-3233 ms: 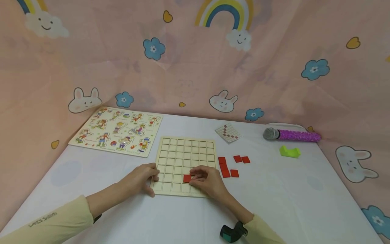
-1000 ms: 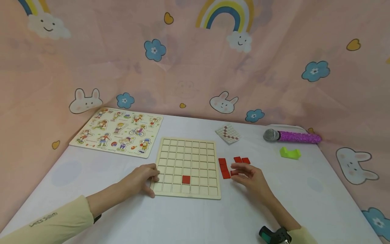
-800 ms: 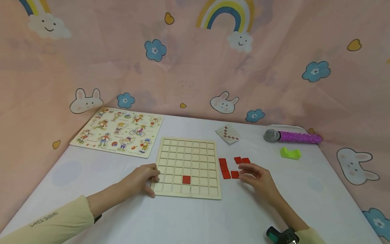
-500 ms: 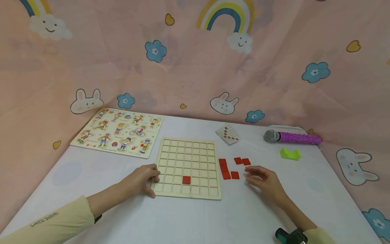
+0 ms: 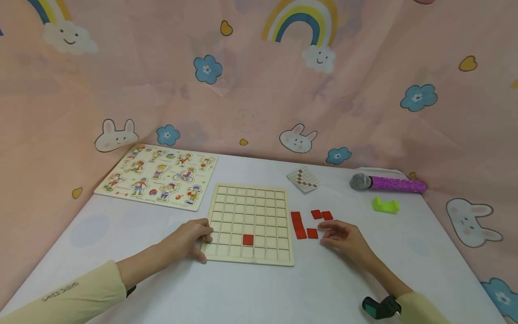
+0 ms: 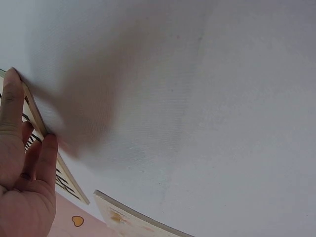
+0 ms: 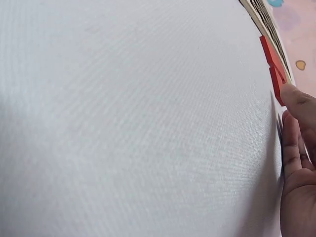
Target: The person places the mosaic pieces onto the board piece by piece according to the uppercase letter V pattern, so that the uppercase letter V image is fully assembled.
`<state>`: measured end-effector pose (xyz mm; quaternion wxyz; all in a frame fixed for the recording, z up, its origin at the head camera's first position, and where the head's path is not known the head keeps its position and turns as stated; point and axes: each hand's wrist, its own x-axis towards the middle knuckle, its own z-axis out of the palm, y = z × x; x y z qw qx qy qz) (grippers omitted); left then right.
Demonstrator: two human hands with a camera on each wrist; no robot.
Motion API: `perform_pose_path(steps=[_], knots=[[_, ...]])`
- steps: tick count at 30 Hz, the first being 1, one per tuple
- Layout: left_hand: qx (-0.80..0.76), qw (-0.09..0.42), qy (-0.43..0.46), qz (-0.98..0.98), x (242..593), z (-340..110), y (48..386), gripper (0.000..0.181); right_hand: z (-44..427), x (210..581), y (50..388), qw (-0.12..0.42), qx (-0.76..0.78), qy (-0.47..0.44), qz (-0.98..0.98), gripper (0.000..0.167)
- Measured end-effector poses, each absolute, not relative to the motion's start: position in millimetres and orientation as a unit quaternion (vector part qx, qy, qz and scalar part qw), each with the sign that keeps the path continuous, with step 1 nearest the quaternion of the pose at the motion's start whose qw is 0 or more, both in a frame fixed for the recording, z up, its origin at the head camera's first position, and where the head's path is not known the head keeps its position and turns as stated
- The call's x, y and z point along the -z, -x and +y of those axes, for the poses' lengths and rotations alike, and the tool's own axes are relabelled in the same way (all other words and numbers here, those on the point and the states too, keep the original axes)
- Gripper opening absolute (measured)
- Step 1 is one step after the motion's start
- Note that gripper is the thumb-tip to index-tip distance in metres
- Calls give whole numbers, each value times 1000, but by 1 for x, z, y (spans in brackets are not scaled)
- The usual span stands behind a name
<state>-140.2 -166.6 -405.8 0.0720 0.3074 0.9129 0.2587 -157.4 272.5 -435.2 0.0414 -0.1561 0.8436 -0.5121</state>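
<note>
A pale wooden grid board [image 5: 226, 257] lies in the middle, one red square [image 5: 248, 240] in a cell of its second row from the near edge. My left hand [image 5: 190, 236] grips the board's left edge near its front corner; in the left wrist view the hand [image 6: 29, 173] has thumb and fingers along the board edge [image 6: 74, 187]. Right of the board lie loose red squares [image 5: 297, 223]. Beside the nearest single one [image 5: 312, 233] my right hand [image 5: 350, 243] hovers with bent, parted fingers, holding nothing visible. The right wrist view shows that hand [image 7: 298, 153] by red squares [image 7: 269, 52].
A small card [image 5: 303, 180] with a red grid pattern lies behind the loose squares. A picture board [image 5: 158, 175] is at the back left. At the back right are a purple microphone [image 5: 392, 183] and a green piece [image 5: 385, 205]. A patterned cloth [image 5: 251, 90] hangs behind.
My right hand has let go of the red square on the board and moved right, past the loose squares, then slightly back left. My left hand keeps its place.
</note>
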Motion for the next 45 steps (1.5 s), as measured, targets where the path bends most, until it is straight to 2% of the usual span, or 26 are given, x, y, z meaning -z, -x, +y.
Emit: perform_pose_path(steps=[11,21,31,45], knots=[[-265,71,-303,913,405,-167,140,40,268,439,160,47,502,129,854,37],[-265,67,-303,913,406,-167,140,45,269,443,164,31,506,142,850,31],[-267,67,-304,912,409,-169,139,61,271,437,166,68,514,105,848,39],[-264,63,-308,912,410,-173,139,65,270,438,171,90,500,106,855,38]])
